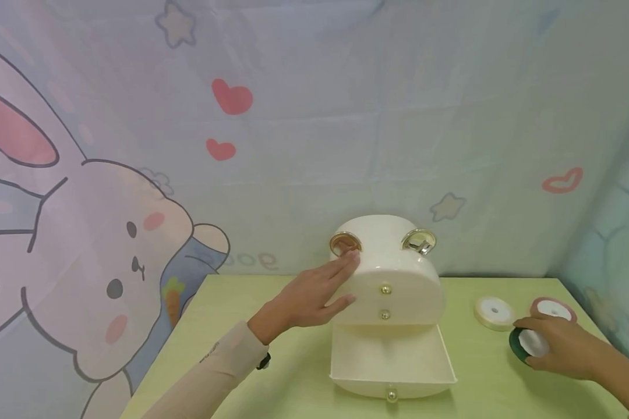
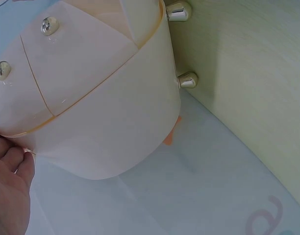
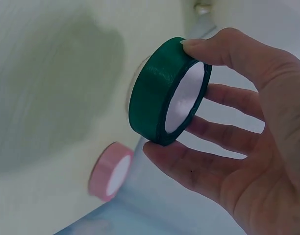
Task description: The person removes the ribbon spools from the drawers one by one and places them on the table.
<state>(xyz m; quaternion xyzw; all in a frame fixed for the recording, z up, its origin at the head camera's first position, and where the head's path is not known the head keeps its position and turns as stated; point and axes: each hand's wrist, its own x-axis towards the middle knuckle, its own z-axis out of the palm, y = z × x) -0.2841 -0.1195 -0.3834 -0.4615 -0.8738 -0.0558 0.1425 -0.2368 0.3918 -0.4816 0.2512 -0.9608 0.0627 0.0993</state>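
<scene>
A cream drawer box [image 1: 393, 250] with two gold ring ears and small gold knobs stands on the table. Its bottom drawer [image 1: 390, 355] is pulled out toward me. My left hand [image 1: 314, 294] rests on the box's upper left side, fingers extended, the fingertips just below the left ear. In the left wrist view, those fingers [image 2: 12, 159] touch the edge of the curved shell [image 2: 115, 122]. To the right of the box, my right hand [image 1: 568, 346] pinches a roll of dark green ribbon [image 3: 155, 93] between thumb and fingers, held tilted above the table.
A cream ribbon roll [image 1: 494, 313] and a pink ribbon roll [image 1: 571, 311] lie on the green table [image 1: 272, 372] at the right. A printed cloth backdrop [image 1: 314, 192] hangs close behind the box and along the right side.
</scene>
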